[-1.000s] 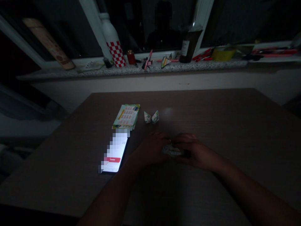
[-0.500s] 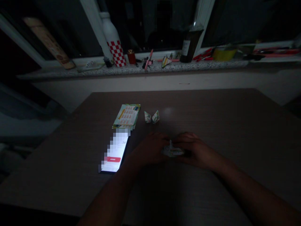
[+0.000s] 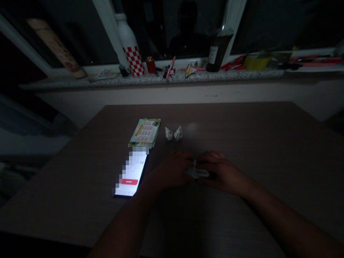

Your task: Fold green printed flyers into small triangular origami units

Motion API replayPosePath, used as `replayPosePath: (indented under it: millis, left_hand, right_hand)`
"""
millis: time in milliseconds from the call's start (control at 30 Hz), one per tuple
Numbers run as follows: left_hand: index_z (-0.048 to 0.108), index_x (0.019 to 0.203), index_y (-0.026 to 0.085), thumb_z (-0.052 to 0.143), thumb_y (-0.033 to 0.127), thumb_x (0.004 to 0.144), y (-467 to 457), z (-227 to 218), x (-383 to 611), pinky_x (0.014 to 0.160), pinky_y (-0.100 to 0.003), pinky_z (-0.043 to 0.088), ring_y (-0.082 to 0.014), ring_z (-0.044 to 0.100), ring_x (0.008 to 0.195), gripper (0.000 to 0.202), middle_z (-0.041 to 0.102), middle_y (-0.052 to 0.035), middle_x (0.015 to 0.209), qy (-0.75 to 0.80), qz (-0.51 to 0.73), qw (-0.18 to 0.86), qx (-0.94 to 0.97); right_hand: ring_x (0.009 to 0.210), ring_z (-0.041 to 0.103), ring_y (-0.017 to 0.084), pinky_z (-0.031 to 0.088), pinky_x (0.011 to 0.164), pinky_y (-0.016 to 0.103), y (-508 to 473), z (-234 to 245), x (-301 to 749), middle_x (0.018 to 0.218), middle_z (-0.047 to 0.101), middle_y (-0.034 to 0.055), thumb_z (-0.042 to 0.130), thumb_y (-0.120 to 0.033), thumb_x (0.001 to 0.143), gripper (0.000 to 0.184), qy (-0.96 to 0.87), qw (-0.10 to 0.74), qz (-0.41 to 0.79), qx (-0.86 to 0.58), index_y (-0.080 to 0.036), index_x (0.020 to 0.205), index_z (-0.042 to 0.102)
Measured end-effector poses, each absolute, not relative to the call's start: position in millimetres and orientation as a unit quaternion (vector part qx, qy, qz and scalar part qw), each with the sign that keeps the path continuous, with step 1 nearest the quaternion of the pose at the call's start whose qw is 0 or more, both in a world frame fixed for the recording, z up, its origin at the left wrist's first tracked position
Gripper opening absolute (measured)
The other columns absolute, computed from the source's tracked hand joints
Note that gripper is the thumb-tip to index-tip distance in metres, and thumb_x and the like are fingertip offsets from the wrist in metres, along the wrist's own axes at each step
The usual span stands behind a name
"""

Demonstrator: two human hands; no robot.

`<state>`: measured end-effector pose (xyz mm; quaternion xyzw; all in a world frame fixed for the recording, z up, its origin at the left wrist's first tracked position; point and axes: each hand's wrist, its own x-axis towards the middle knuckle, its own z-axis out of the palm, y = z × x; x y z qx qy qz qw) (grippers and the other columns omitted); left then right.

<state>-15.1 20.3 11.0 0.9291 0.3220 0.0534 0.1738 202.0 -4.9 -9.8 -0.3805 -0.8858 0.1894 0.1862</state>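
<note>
In the dim light, a small folded printed paper (image 3: 198, 173) is pinched between my two hands low over the brown table. My left hand (image 3: 172, 169) closes on its left side, and my right hand (image 3: 224, 172) grips the right side with the fingers bent around it. A fold of the paper sticks up in the middle; much of the rest is hidden by fingers. Just beyond my left hand stand two small pointed folded paper pieces, one on the left (image 3: 168, 134) and one on the right (image 3: 178, 133), side by side.
A lit phone (image 3: 131, 173) lies left of my left forearm. Behind it is a stack of printed cards (image 3: 146, 130). On the windowsill (image 3: 107, 83) stand a checkered white bottle (image 3: 131, 53), a red jar (image 3: 150, 65), a dark bottle (image 3: 215, 55), pens and a folded paper piece (image 3: 190, 69).
Both hands stay almost in place. The paper between them looks slightly narrower, its near part squeezed flatter.
</note>
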Motion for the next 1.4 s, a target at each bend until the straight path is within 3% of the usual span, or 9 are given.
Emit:
replayPosePath:
  millis: [300, 533, 933, 1400]
  left_hand:
    - [0.064, 0.109, 0.023, 0.057, 0.026, 0.083, 18.6, 11.6, -17.5, 0.096, -0.04, 0.038, -0.0237, 0.055, 0.108, 0.027, 0.061, -0.0047, 0.116, 0.332, 0.061, 0.181, 0.924]
    - [0.065, 0.099, 0.019, 0.051, 0.021, 0.085, 18.0, 7.5, -14.9, 0.095, -0.038, 0.04, -0.0222, 0.056, 0.105, 0.02, 0.063, -0.0055, 0.112, 0.339, 0.069, 0.161, 0.924]
    - [0.064, 0.088, 0.015, 0.047, 0.018, 0.086, 20.2, -3.2, -2.4, 0.088, -0.032, 0.044, -0.0192, 0.058, 0.095, 0.018, 0.062, -0.007, 0.098, 0.381, 0.095, 0.149, 0.907]
    - [0.062, 0.082, 0.014, 0.05, 0.016, 0.082, 15.7, -6.3, 4.0, 0.084, -0.031, 0.046, -0.0194, 0.056, 0.093, 0.012, 0.06, -0.0075, 0.094, 0.412, 0.111, 0.15, 0.892]
  right_hand:
    - [0.104, 0.055, 0.024, 0.038, 0.091, 0.041, -3.6, -14.0, 202.9, 0.106, 0.065, 0.0057, 0.063, -0.029, 0.083, 0.025, -0.886, 0.196, 0.188, -0.376, -0.027, 0.108, 0.067]
    - [0.101, 0.056, 0.022, 0.039, 0.091, 0.04, -1.1, -17.9, 200.9, 0.104, 0.066, 0.0052, 0.059, -0.022, 0.086, 0.018, -0.884, 0.208, 0.177, -0.379, -0.024, 0.101, 0.068]
    - [0.098, 0.059, 0.022, 0.041, 0.089, 0.041, 4.4, -28.0, 199.5, 0.097, 0.067, 0.0054, 0.058, -0.021, 0.086, 0.015, -0.872, 0.238, 0.183, -0.386, -0.023, 0.098, 0.067]
    - [0.093, 0.061, 0.021, 0.044, 0.086, 0.039, 4.1, -33.8, 196.4, 0.095, 0.068, 0.0058, 0.06, -0.023, 0.085, 0.011, -0.856, 0.268, 0.178, -0.405, -0.023, 0.093, 0.068]
